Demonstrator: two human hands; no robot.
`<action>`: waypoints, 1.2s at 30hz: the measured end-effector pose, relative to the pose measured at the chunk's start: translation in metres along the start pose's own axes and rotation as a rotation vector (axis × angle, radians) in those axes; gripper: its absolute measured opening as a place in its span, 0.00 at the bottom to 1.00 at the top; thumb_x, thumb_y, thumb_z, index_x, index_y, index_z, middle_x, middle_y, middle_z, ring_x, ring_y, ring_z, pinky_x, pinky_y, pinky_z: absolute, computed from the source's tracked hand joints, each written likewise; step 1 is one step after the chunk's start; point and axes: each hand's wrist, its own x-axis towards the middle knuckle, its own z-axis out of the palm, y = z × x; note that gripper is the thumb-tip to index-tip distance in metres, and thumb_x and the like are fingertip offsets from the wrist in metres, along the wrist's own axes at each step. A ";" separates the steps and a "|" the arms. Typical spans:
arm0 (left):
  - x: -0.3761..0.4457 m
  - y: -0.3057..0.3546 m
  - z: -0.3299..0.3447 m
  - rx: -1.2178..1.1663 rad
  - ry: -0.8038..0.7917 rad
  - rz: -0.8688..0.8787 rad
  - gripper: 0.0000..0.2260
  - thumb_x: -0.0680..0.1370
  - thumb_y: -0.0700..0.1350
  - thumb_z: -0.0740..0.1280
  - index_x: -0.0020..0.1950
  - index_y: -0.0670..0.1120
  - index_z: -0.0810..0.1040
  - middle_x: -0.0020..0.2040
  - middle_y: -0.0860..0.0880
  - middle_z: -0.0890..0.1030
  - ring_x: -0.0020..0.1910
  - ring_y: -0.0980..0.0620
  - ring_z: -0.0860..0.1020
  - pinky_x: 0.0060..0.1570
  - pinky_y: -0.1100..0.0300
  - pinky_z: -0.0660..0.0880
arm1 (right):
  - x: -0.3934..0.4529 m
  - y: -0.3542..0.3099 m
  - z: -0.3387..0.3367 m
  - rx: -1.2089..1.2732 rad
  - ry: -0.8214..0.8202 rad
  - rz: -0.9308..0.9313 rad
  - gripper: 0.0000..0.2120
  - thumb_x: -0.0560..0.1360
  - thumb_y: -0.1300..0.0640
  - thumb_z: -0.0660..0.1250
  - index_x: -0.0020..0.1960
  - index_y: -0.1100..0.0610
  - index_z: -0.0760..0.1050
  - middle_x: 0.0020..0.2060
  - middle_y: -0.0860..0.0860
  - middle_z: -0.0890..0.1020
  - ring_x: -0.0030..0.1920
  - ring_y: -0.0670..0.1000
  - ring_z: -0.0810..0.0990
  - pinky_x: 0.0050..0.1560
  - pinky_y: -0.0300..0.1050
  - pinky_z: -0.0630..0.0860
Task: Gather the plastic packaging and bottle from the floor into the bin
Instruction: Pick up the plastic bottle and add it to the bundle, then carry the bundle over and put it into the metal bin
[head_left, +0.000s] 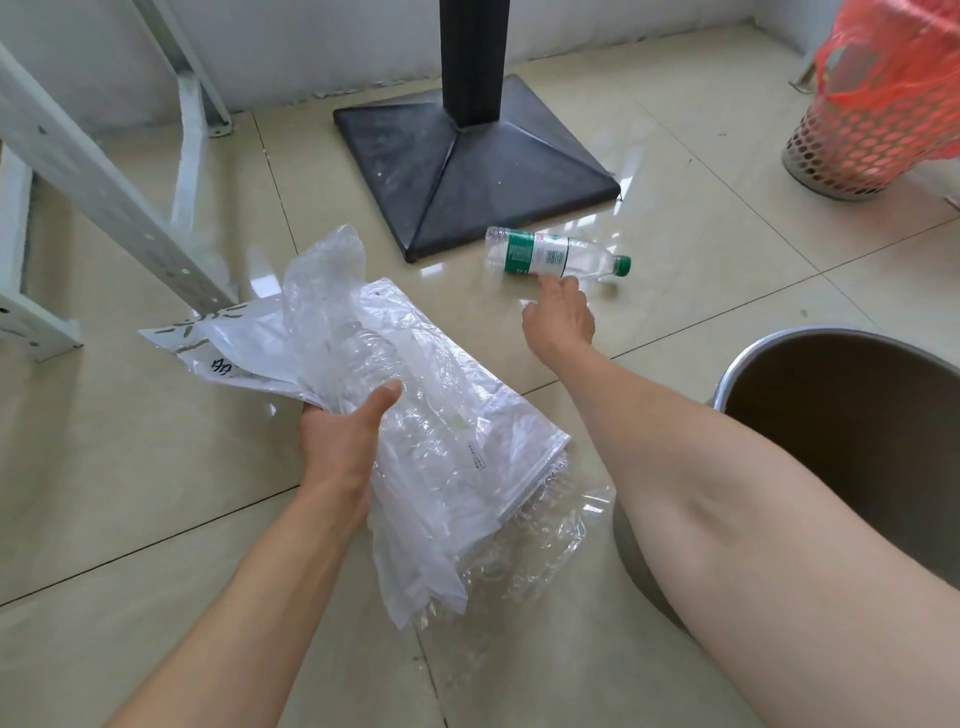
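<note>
My left hand (340, 441) grips a thick bundle of clear and white plastic packaging (441, 447), held above the floor at the centre; a clear crushed bottle seems wrapped inside it. A clear plastic bottle (556, 255) with a green label and green cap lies on its side on the tiles beside the black table base. My right hand (561, 314) reaches out just below the bottle, fingers apart, fingertips almost at its label, holding nothing. The brown bin (769, 364) with a metal rim stands at the right, under my right forearm.
A black square table base (415, 171) with its post stands just behind the bottle. A white metal rack frame (93, 171) rises at the left. A perforated basket with a red bag (872, 119) stands at the far right. Glossy beige tiles cover the floor.
</note>
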 end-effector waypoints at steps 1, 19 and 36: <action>0.003 0.002 0.005 -0.003 0.003 -0.003 0.32 0.60 0.53 0.79 0.61 0.43 0.79 0.56 0.45 0.84 0.55 0.44 0.83 0.60 0.44 0.78 | 0.010 0.001 -0.002 -0.018 0.017 -0.016 0.19 0.79 0.59 0.58 0.70 0.58 0.66 0.67 0.58 0.69 0.65 0.60 0.70 0.60 0.54 0.70; 0.022 0.020 0.048 -0.021 0.023 0.060 0.27 0.66 0.46 0.79 0.63 0.42 0.78 0.56 0.46 0.84 0.54 0.46 0.82 0.59 0.49 0.78 | 0.065 0.008 0.002 -0.591 -0.042 -0.231 0.24 0.72 0.53 0.69 0.66 0.57 0.71 0.62 0.58 0.70 0.65 0.59 0.68 0.73 0.67 0.52; -0.049 0.010 -0.047 0.024 -0.171 0.217 0.28 0.63 0.47 0.78 0.61 0.45 0.80 0.53 0.49 0.86 0.53 0.49 0.85 0.60 0.49 0.79 | -0.139 -0.059 -0.016 0.652 -0.392 0.019 0.28 0.70 0.33 0.66 0.57 0.55 0.73 0.47 0.52 0.82 0.46 0.54 0.81 0.45 0.49 0.77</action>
